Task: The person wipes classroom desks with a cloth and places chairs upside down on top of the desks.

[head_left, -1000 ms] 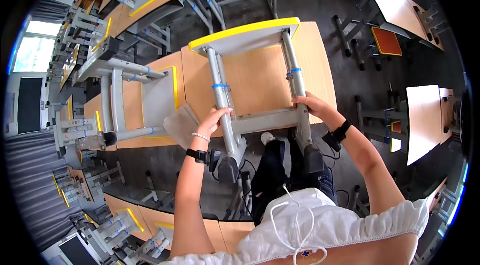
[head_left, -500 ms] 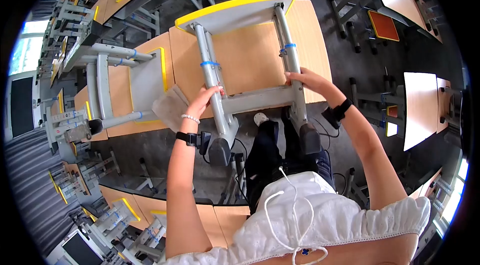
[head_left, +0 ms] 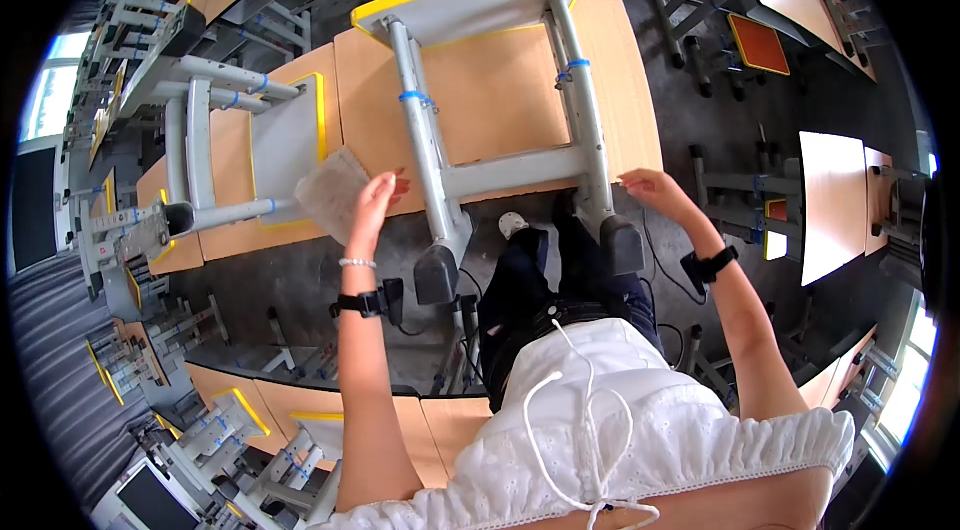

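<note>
A grey metal stool (head_left: 515, 170) with a yellow-edged seat lies upturned on a wooden desk (head_left: 622, 80). Its feet reach over the near edge towards me. My left hand (head_left: 378, 200) is just left of the stool's left leg, fingers loosely bent and apart, holding nothing. On the other side, my right hand (head_left: 655, 188) hovers off the right leg, open with lightly curled fingers. A pale greyish cloth (head_left: 335, 192) hangs by the desk edge, partly behind my left hand; whether they touch I cannot tell.
A second upturned stool (head_left: 285, 145) rests on the desk at left, legs sticking out. More desks (head_left: 832, 200) stand at right, with an orange-topped stool (head_left: 757, 43) beyond. Behind me is another desk row (head_left: 445, 430). A dark cable (head_left: 665, 270) hangs near my right wrist.
Both hands have let go of the stool's legs and moved outward, left hand to the left and right hand to the right. The stool stays on the desk.
</note>
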`<state>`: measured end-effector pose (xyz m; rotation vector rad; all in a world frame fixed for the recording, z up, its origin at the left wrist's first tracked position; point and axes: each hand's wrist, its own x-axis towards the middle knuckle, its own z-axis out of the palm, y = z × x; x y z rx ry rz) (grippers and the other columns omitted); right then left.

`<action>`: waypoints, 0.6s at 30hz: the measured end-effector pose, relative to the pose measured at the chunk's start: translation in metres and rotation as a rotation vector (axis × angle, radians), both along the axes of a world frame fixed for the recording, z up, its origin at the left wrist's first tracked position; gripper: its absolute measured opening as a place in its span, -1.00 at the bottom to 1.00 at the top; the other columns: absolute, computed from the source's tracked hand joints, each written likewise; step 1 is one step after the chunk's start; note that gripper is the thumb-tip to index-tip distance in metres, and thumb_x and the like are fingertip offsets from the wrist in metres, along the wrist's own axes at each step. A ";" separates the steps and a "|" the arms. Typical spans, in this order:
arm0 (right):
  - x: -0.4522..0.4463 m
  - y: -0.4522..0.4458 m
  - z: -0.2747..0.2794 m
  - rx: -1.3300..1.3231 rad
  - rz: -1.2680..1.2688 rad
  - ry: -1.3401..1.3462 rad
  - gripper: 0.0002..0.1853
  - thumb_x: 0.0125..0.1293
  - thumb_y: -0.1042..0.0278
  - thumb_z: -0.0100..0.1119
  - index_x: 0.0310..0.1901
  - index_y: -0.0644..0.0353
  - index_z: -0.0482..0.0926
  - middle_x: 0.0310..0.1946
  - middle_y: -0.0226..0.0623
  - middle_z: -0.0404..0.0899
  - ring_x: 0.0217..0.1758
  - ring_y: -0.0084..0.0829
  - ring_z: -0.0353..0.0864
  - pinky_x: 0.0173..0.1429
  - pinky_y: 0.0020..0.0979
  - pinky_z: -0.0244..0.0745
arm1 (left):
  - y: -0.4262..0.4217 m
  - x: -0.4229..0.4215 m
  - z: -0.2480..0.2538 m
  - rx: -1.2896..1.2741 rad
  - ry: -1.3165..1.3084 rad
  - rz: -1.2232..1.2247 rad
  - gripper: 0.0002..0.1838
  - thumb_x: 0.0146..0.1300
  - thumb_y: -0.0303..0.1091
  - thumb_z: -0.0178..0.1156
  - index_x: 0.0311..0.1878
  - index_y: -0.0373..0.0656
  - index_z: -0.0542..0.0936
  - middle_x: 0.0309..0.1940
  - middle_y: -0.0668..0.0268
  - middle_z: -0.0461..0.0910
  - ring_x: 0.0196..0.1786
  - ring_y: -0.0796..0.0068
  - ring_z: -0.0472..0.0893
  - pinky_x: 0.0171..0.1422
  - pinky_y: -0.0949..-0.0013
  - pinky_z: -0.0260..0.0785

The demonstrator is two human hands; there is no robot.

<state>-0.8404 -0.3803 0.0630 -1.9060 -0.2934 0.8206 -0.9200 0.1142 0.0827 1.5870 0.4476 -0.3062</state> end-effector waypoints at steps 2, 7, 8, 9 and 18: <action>-0.020 -0.001 -0.006 0.027 -0.021 0.046 -0.67 0.28 0.26 0.03 -0.02 0.30 0.48 -0.15 -0.28 0.55 -0.05 -0.52 0.48 0.09 -0.47 0.34 | -0.006 -0.028 -0.012 -0.013 -0.086 -0.030 -0.66 0.30 -0.23 0.01 0.04 -0.24 0.46 -0.18 0.30 0.57 -0.10 0.54 0.52 -0.01 0.49 0.33; -0.037 0.028 0.014 0.404 -0.318 0.461 -0.45 0.36 -0.01 -0.17 0.13 0.34 0.34 0.00 -0.26 0.45 0.06 -0.52 0.40 0.17 -0.47 0.24 | -0.045 -0.061 -0.019 -0.193 0.049 0.075 -0.60 0.33 -0.09 -0.06 -0.07 -0.27 0.52 -0.28 0.35 0.57 -0.23 0.59 0.53 -0.11 0.54 0.35; -0.036 0.035 0.015 0.450 -0.348 0.491 -0.45 0.36 0.00 -0.16 0.14 0.35 0.32 0.00 -0.27 0.45 0.04 -0.53 0.40 0.15 -0.48 0.25 | -0.053 -0.062 -0.014 -0.314 0.135 0.135 -0.57 0.33 -0.05 -0.07 -0.10 -0.26 0.53 -0.30 0.37 0.57 -0.25 0.60 0.53 -0.14 0.55 0.35; -0.033 0.041 0.015 0.499 -0.374 0.520 -0.45 0.36 0.02 -0.15 0.15 0.36 0.30 -0.01 -0.28 0.45 0.03 -0.53 0.41 0.14 -0.49 0.27 | -0.054 -0.061 -0.015 -0.277 0.143 0.099 -0.55 0.32 -0.01 -0.09 -0.13 -0.26 0.54 -0.31 0.38 0.57 -0.27 0.62 0.52 -0.16 0.55 0.35; -0.018 0.048 -0.009 0.364 -0.257 0.487 -0.48 0.34 -0.02 -0.12 0.09 0.30 0.37 -0.29 -0.50 0.43 -0.22 -0.67 0.37 -0.10 -0.60 0.32 | -0.061 -0.056 -0.002 -0.446 0.118 0.018 -0.45 0.25 0.13 -0.06 -0.21 -0.27 0.53 -0.36 0.35 0.55 -0.35 0.63 0.51 -0.26 0.53 0.37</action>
